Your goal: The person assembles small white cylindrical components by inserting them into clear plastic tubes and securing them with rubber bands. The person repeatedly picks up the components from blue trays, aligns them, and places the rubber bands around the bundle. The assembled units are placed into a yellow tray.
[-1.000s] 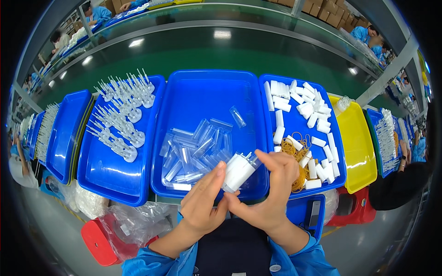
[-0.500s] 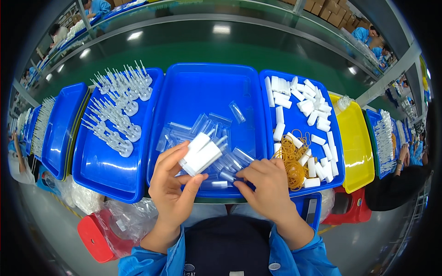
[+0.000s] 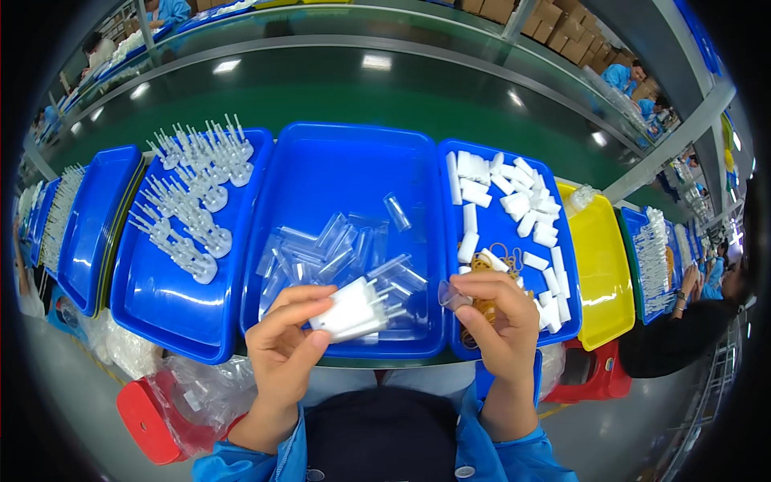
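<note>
My left hand (image 3: 285, 341) grips a white piece (image 3: 348, 309) made of foam-like blocks, with several thin pale prongs sticking out on its right. Pinched between the thumb and fingers of my right hand (image 3: 504, 321) is a short clear plastic tube (image 3: 448, 296), a little apart from those prongs. Both hands are over the near edge of the middle blue tray (image 3: 357, 165). Loose clear tubes (image 3: 325, 245) lie in a heap there. Tan rubber bands (image 3: 482, 309) show partly behind my right hand, in the right-hand blue tray.
White blocks (image 3: 518, 193) fill much of the right blue tray. Upright pronged pieces (image 3: 193, 205) stand in the left blue tray (image 3: 165, 309). Further right is a yellow tray (image 3: 598, 273). Red stools (image 3: 148, 422) flank me below. A co-worker's arm (image 3: 671, 333) is at far right.
My right hand has risen from the tube heap and moved right, now with a clear tube in its fingers. The white piece in my left hand has tipped and come lower.
</note>
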`<state>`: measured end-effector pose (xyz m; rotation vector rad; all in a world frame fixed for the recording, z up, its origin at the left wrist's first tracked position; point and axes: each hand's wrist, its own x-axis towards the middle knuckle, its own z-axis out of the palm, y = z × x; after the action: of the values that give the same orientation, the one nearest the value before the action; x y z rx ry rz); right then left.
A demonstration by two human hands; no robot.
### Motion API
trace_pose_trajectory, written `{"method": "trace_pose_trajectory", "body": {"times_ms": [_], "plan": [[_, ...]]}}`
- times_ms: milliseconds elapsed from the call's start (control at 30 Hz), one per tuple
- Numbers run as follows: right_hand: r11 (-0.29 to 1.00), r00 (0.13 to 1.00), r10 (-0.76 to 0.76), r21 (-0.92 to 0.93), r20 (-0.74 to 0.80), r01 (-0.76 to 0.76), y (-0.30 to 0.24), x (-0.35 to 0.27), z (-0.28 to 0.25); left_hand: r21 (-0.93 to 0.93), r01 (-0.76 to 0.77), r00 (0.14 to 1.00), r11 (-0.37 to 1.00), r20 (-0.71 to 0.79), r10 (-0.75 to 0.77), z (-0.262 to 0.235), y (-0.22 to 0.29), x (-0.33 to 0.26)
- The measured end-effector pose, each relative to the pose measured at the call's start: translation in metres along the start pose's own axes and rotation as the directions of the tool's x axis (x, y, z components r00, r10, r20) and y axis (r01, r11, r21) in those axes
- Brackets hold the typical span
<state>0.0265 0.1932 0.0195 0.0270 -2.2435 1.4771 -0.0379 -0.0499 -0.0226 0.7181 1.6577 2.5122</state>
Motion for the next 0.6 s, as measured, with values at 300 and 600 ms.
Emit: {"method": "trace_pose_trajectory", "body": {"times_ms": [300,600], "plan": [[0.905,0.997,0.037,0.426,-0.074,-0.001,0.007,-0.012,0.011,0.1,0.03,0.997,0.994,0.064,-0.037,0.013,0.005,-0.003],[0.915,0.998,0.059,0.401,-0.039,-0.038,-0.001,-0.018,0.006,0.075,0.071,0.993,0.995,0.086,-0.077,0.019,0.008,-0.002]]}}
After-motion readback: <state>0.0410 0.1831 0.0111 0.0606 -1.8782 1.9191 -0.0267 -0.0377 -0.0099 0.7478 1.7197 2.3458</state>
